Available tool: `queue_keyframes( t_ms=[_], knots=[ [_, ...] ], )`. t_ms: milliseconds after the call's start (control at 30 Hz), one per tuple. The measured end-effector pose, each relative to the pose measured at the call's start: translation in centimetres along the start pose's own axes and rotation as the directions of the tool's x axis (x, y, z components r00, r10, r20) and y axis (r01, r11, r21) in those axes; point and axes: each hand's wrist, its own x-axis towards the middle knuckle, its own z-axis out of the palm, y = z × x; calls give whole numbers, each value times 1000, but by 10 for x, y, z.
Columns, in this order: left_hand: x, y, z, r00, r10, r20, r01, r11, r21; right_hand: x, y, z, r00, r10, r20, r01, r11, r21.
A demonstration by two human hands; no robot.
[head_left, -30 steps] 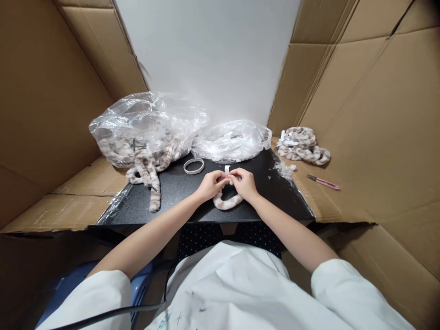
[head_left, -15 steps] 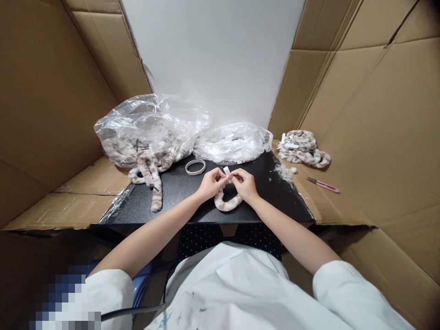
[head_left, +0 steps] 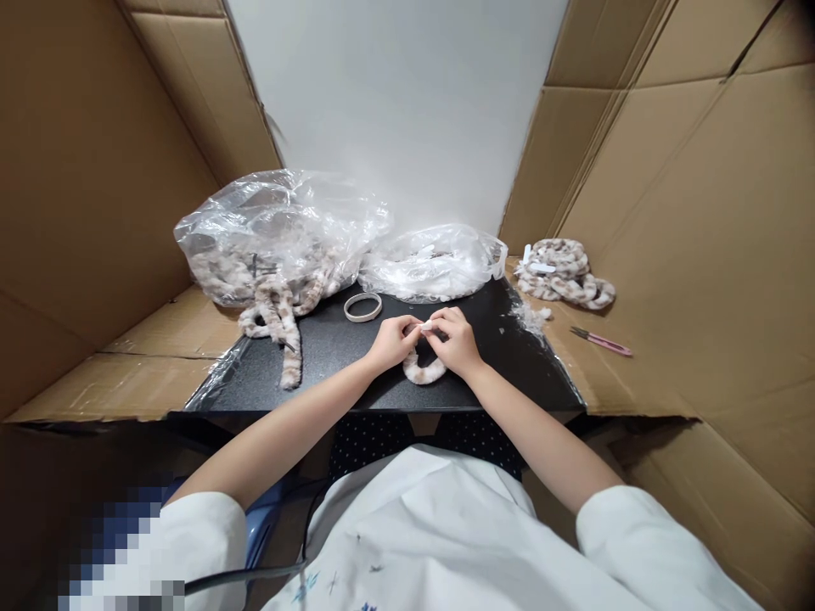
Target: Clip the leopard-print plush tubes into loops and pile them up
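Over the black table, my left hand (head_left: 393,342) and my right hand (head_left: 456,339) meet with their fingertips pinched together. Between them is a short white strip (head_left: 426,325), wrapped or folded at the joined ends of a fluffy cord loop (head_left: 424,373). This loop is white with brownish patches and hangs down below my fingers onto the table. My left fingers grip the cord near its ends, while my right thumb and fingers press on the white strip. The exact contact is partly hidden by my fingers.
A roll of tape (head_left: 362,307) lies left of my hands. Behind it stand a clear plastic bag (head_left: 280,212) of fluffy cords and a smaller clear bag (head_left: 436,267). At right are finished-looking fluffy loops (head_left: 560,271), pink-handled snips (head_left: 602,341) and loose fluff (head_left: 530,318).
The white strip stood upright above my fingertips before; now it is folded down over the cord. My right fingers have shifted up and over it. The loop hangs slightly higher.
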Motion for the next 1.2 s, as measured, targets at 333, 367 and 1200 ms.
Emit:
queue_keyframes(
  t_ms=[333, 367, 1200],
  knots=[
    [4, -9, 5, 990, -127, 59, 140, 911, -387, -4, 3, -4, 995, 1, 96, 10, 993, -118],
    [5, -10, 4, 984, -142, 106, 175, 874, -454, -5, 2, -4, 994, 14, 105, 1, 991, -134],
    [3, -3, -9, 964, 266, -2, -264, 955, -134, 11, 17, -16, 893, 407, 189, -449, 820, 355]
  ],
)
